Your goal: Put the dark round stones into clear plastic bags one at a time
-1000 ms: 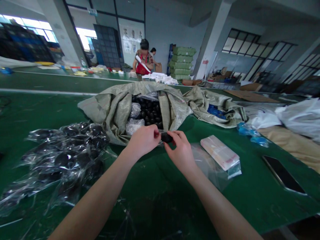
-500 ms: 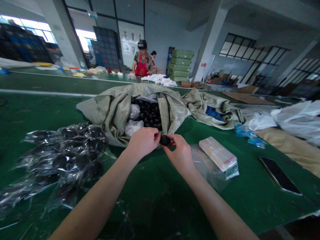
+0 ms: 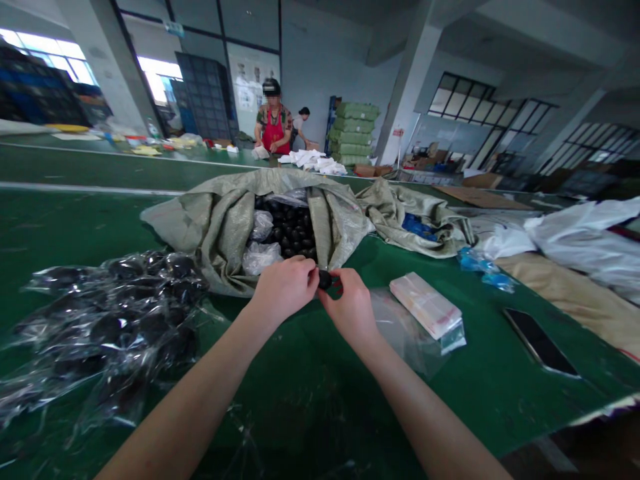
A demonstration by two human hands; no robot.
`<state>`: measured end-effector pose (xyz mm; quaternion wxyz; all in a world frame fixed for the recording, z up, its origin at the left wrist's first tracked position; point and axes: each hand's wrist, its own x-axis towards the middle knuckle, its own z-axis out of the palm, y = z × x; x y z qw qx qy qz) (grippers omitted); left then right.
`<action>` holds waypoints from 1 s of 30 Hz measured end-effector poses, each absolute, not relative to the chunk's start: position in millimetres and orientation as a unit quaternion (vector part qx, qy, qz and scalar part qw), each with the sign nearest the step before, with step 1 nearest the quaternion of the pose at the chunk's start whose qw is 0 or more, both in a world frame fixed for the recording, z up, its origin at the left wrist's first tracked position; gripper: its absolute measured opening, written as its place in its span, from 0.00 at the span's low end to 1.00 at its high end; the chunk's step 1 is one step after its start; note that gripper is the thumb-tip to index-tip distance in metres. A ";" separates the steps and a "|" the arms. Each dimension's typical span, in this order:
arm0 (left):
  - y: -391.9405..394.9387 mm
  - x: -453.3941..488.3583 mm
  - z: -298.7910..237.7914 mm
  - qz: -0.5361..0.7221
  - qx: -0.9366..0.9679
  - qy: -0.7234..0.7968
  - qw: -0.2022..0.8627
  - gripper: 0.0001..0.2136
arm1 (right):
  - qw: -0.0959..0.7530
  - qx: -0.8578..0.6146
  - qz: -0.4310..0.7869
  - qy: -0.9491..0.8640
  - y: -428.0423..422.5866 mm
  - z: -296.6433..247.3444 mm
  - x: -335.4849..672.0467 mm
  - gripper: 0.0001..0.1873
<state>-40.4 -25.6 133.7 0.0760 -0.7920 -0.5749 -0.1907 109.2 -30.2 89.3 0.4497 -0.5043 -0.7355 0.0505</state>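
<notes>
Between my two hands, in front of the sack's mouth, is a small dark rounded piece (image 3: pixel 325 279). My left hand (image 3: pixel 286 285) has its fingers closed at the piece's left side. My right hand (image 3: pixel 349 303) pinches it from the right with thumb and fingers. Just beyond lies a woven grey-green sack (image 3: pixel 227 230), its mouth rolled back, with many similar shiny black pieces (image 3: pixel 295 230) inside and crumpled clear plastic (image 3: pixel 262 257) at its left. To the left is a heap of black pieces in clear bags (image 3: pixel 125 313).
Right of my hands lies a stack of flat clear bags (image 3: pixel 427 305), with a phone (image 3: pixel 540 341) farther right. A second woven sack (image 3: pixel 395 207) holds blue items (image 3: pixel 419 227). Across the green table (image 3: pixel 310 400), a person in a red apron (image 3: pixel 274 127) stands near white items.
My hands still hold the dark piece near the sack, and it has turned slightly between the fingers. The whole view has shifted a little. The person across has lifted a light item.
</notes>
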 end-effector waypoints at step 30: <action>-15.0 -48.5 133.5 -0.259 -0.746 -0.613 -0.026 0.16 | 0.335 -0.452 0.213 -0.799 -13.0 111.4 117.4 0.23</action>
